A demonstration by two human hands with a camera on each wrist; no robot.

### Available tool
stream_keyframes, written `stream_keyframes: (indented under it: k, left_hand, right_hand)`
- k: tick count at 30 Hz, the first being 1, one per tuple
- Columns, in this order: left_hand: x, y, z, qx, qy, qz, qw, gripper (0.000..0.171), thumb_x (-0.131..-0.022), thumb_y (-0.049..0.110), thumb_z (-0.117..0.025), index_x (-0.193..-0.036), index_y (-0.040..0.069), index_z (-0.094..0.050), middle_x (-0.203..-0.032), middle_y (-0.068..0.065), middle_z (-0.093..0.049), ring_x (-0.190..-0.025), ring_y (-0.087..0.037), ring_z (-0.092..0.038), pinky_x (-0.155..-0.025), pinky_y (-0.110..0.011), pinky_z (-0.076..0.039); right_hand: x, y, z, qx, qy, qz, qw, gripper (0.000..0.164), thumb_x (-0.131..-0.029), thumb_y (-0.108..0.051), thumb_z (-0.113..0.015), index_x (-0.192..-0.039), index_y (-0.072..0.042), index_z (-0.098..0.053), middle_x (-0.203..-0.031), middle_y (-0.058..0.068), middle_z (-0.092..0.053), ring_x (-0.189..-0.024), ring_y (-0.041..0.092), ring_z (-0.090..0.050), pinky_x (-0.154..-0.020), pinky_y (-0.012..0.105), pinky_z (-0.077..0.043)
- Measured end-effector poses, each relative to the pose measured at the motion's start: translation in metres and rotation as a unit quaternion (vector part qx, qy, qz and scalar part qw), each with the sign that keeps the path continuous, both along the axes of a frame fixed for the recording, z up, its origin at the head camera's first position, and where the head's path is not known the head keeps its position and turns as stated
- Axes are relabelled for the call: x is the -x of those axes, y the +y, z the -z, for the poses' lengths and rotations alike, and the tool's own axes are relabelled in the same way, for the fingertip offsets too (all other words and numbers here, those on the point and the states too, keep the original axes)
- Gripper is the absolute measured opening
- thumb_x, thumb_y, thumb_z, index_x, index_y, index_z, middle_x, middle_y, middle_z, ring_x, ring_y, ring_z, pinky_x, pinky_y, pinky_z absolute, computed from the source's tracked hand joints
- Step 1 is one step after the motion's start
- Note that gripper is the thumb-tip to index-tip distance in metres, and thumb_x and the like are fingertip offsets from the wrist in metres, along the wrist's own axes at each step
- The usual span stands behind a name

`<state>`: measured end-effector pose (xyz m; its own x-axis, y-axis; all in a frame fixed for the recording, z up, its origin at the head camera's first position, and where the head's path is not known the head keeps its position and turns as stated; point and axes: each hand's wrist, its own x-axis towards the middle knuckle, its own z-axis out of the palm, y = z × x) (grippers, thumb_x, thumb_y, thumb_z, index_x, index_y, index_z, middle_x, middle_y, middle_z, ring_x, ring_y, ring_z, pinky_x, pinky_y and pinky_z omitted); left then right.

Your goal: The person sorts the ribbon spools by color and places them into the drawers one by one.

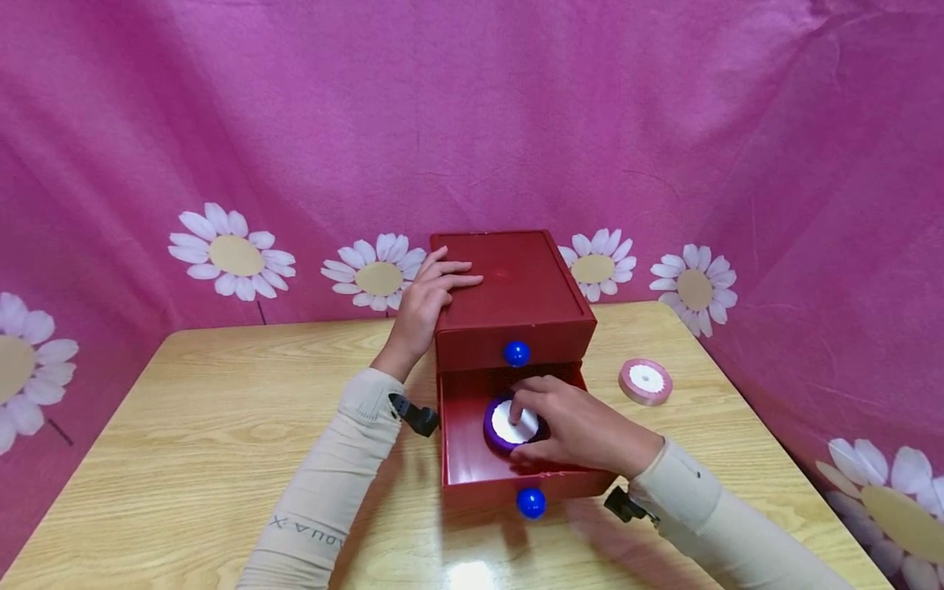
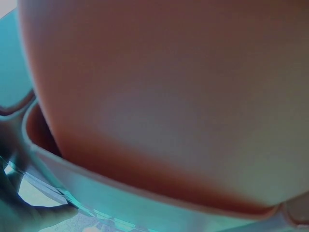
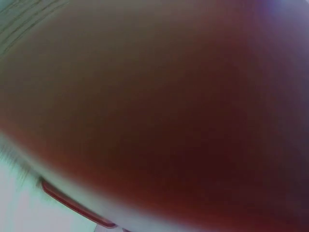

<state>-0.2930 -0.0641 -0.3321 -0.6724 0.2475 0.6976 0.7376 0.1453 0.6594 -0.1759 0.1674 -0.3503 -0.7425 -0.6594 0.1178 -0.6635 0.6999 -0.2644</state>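
Note:
A red two-drawer box (image 1: pixel 516 283) stands on the table, its lower drawer (image 1: pixel 461 459) pulled out and its upper drawer closed. Inside the lower drawer is a roll of purple ribbon (image 1: pixel 492 433) with a white centre. My right hand (image 1: pixel 583 422) reaches in from the right and grips the roll, thumb at the near side and fingers bent over the centre and far side. Along the box's left top edge rests my left hand (image 1: pixel 420 311), its fingers stretched over the lid. Both wrist views are mostly filled by blurred close surfaces.
A roll of pink ribbon (image 1: pixel 646 382) lies on the wooden table (image 1: pixel 295 410) to the right of the box. Blue round knobs (image 1: pixel 531 503) stick out from the drawer fronts. Behind the table hangs a pink cloth (image 1: pixel 472 123) with daisies.

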Motion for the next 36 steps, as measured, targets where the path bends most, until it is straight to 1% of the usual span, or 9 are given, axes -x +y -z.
stream_keyframes:
  k: [6,11,18,21,24,28,30,32,36]
  left_hand:
    - [0.005,0.0,0.003,0.011,0.008,-0.011,0.9999,0.048,-0.083,-0.002,-0.034,-0.111,0.005,-0.074,-0.126,-0.012,-0.062,-0.142,-0.027,-0.028,-0.117,-0.038,-0.016]
    - [0.004,-0.001,0.002,0.015,0.0,-0.017,0.9997,0.049,-0.083,0.001,-0.034,-0.112,0.007,-0.073,-0.128,-0.01,-0.061,-0.142,-0.026,-0.026,-0.117,-0.037,-0.015]
    - [-0.001,0.0,-0.001,0.004,-0.001,-0.007,1.0,0.047,-0.083,-0.007,-0.033,-0.111,-0.002,-0.071,-0.128,-0.02,-0.059,-0.142,-0.035,-0.025,-0.117,-0.045,-0.014]
    - [-0.009,0.002,-0.008,-0.001,-0.001,0.001,1.0,0.046,-0.082,-0.011,-0.033,-0.11,-0.008,-0.069,-0.126,-0.027,-0.057,-0.14,-0.042,-0.025,-0.116,-0.05,-0.013]
    - [-0.014,0.002,-0.012,0.004,-0.009,-0.002,0.9999,0.045,-0.082,-0.009,-0.033,-0.109,-0.01,-0.068,-0.126,-0.028,-0.057,-0.14,-0.041,-0.025,-0.116,-0.049,-0.014]
    - [-0.005,0.0,-0.004,0.014,-0.014,-0.013,0.9997,0.047,-0.083,-0.001,-0.033,-0.111,-0.004,-0.071,-0.128,-0.018,-0.059,-0.142,-0.032,-0.026,-0.117,-0.041,-0.015]
    - [0.001,0.0,0.0,0.016,-0.011,-0.015,0.9997,0.048,-0.083,0.002,-0.033,-0.111,0.0,-0.072,-0.129,-0.015,-0.059,-0.142,-0.028,-0.026,-0.117,-0.039,-0.015]
    - [0.002,-0.001,0.002,0.017,-0.008,-0.015,0.9997,0.048,-0.084,0.003,-0.034,-0.112,0.003,-0.073,-0.128,-0.012,-0.06,-0.142,-0.026,-0.026,-0.117,-0.038,-0.015]
    - [0.002,0.0,0.003,0.015,-0.009,-0.013,0.9998,0.048,-0.085,0.003,-0.034,-0.112,0.005,-0.073,-0.128,-0.011,-0.06,-0.142,-0.026,-0.025,-0.117,-0.037,-0.014]
  right_hand:
    - [-0.007,0.006,-0.008,0.02,0.018,-0.003,1.0,0.036,-0.075,-0.038,-0.081,-0.103,-0.019,-0.067,-0.123,0.006,-0.06,-0.11,0.021,-0.055,-0.092,0.037,-0.051]
    - [-0.013,0.011,-0.015,0.036,0.045,-0.01,0.998,0.04,-0.076,-0.037,-0.08,-0.106,-0.014,-0.067,-0.125,0.01,-0.06,-0.113,0.023,-0.055,-0.093,0.039,-0.051]
    - [-0.033,0.018,-0.027,0.077,0.055,0.006,0.996,0.044,-0.075,-0.036,-0.081,-0.112,-0.017,-0.066,-0.125,0.002,-0.06,-0.115,0.015,-0.055,-0.093,0.035,-0.051]
    - [-0.044,0.021,-0.031,0.1,0.073,0.006,0.992,0.042,-0.075,-0.036,-0.081,-0.111,-0.02,-0.065,-0.123,-0.003,-0.059,-0.114,0.012,-0.055,-0.091,0.033,-0.052]
    - [-0.055,0.024,-0.034,0.121,0.103,-0.006,0.987,0.039,-0.076,-0.035,-0.081,-0.109,-0.022,-0.065,-0.121,-0.007,-0.059,-0.112,0.009,-0.055,-0.091,0.029,-0.051]
    - [-0.068,0.026,-0.036,0.151,0.137,-0.033,0.979,0.038,-0.076,-0.031,-0.081,-0.109,-0.023,-0.066,-0.118,-0.01,-0.059,-0.108,0.006,-0.056,-0.092,0.018,-0.047]
    - [-0.074,0.026,-0.036,0.167,0.148,-0.048,0.974,0.038,-0.077,-0.03,-0.081,-0.11,-0.022,-0.066,-0.116,-0.01,-0.059,-0.104,0.006,-0.056,-0.086,0.013,-0.047]
    - [-0.079,0.025,-0.034,0.178,0.149,-0.055,0.971,0.039,-0.076,-0.029,-0.082,-0.111,-0.021,-0.066,-0.113,-0.01,-0.06,-0.1,0.006,-0.056,-0.079,0.011,-0.049]
    - [-0.087,0.026,-0.029,0.182,0.148,-0.053,0.971,0.041,-0.075,-0.028,-0.082,-0.111,-0.02,-0.066,-0.109,-0.01,-0.059,-0.095,0.005,-0.056,-0.076,0.011,-0.049]
